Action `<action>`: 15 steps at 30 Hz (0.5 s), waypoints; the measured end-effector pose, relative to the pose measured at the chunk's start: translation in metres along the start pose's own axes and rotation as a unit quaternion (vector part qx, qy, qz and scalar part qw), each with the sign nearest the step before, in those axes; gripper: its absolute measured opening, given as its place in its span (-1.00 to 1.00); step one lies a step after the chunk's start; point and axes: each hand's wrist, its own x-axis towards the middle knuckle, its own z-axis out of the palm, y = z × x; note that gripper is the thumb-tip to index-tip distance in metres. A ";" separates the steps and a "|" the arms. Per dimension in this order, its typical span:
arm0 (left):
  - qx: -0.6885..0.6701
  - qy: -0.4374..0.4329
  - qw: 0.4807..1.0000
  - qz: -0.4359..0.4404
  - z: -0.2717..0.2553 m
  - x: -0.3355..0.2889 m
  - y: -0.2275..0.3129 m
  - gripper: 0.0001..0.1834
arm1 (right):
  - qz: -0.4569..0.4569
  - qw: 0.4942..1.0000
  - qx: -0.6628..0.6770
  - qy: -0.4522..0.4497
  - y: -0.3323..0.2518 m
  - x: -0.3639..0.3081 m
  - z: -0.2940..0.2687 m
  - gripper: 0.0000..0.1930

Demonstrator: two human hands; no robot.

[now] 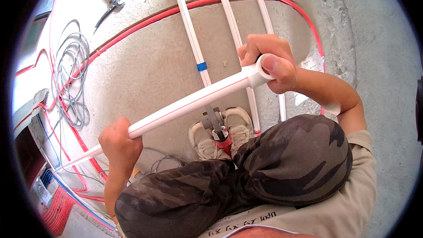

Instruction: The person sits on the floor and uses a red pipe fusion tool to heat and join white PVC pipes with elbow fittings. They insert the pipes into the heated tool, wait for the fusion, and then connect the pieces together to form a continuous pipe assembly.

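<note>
A long white plastic pipe (189, 104) with a thin red stripe lies slantwise across my front, above my shoes. Its left stretch is wrapped in my closed left hand (119, 143), and the pipe runs on past that hand toward the left. On the right end sits a white pipe fitting (255, 76) with a round side opening. My right hand (275, 61) is closed around this fitting, thumb at the rim of the opening. Between my shoes stands a pipe welding tool (216, 125) with a grey metal head and a red body, partly hidden by the pipe.
Three white pipes run along the concrete floor ahead, one with blue tape (202, 66). A red conduit (158, 16) curves beneath them. Pipe cutters (113, 2) lie far left, above a loose coil of grey cable (70, 75). Red tubing (59, 213) bunches at lower left.
</note>
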 end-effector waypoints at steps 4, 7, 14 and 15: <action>-0.002 0.007 1.000 0.002 0.000 0.000 0.004 -0.64 | -0.005 1.000 -0.011 0.023 -0.001 -0.001 0.002 -0.59; -0.002 0.009 1.000 0.011 0.000 0.001 0.004 -0.64 | 0.012 1.000 -0.005 0.026 -0.002 -0.002 0.003 -0.59; 0.006 0.015 1.000 0.014 0.002 0.002 0.004 -0.60 | -0.007 1.000 -0.006 0.018 0.001 -0.003 0.003 -0.57; 0.005 0.016 1.000 0.011 0.002 0.002 0.003 -0.62 | -0.004 1.000 -0.002 0.016 0.001 -0.003 0.003 -0.56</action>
